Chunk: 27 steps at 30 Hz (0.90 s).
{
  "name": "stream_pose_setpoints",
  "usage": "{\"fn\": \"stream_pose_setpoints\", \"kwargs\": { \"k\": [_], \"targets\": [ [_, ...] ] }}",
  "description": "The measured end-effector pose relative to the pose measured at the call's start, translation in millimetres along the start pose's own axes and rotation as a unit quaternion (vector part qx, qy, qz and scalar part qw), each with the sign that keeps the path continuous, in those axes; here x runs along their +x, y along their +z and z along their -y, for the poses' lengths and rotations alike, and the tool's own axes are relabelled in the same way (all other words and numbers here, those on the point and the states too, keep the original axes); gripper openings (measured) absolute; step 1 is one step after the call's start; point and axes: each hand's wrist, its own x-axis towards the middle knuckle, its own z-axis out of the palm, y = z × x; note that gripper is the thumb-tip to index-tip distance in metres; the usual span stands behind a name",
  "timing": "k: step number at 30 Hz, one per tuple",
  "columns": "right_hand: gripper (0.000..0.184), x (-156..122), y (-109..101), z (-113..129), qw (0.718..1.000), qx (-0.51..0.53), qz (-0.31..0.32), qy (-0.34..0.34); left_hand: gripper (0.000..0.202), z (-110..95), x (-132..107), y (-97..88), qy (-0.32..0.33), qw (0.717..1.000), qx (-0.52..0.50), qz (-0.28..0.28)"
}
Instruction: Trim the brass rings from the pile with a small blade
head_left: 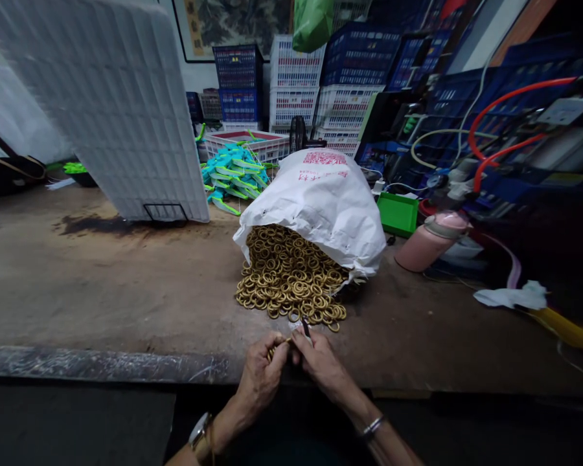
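My left hand is closed around several brass-coloured rings at the table's front edge. Close beside it, my right hand is closed on a small tool with a dark tip, perhaps a knife; its kind is not clear. The fingertips of both hands meet at one ring. Just beyond them lies a heap of brass-coloured rings, spilling from the open mouth of a white woven sack with red print.
A pale ribbed plastic panel stands upright at left. Turquoise and lime-green pieces are piled behind the sack. To the right are a green tray, a pink bottle and red hoses. Stacked crates line the back.
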Motion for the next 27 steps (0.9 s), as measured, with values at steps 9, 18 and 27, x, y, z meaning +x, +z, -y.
{"fn": "stream_pose_setpoints", "kwargs": {
  "k": [9,18,27],
  "targets": [
    [0.027,-0.4,0.2,8.6,0.997,-0.019,-0.038,-0.062,0.025,2.9,-2.3,-0.5,-0.181,0.971,-0.15,0.046],
    [0.026,-0.7,-0.3,13.0,0.998,-0.01,-0.015,-0.068,0.029,3.3,-5.2,-1.3,-0.185,0.961,-0.202,0.038],
    [0.021,-6.7,3.2,0.0,0.956,-0.269,-0.016,-0.114,0.032,11.9,-5.5,-7.3,-0.148,0.968,-0.203,0.005]
  ]
}}
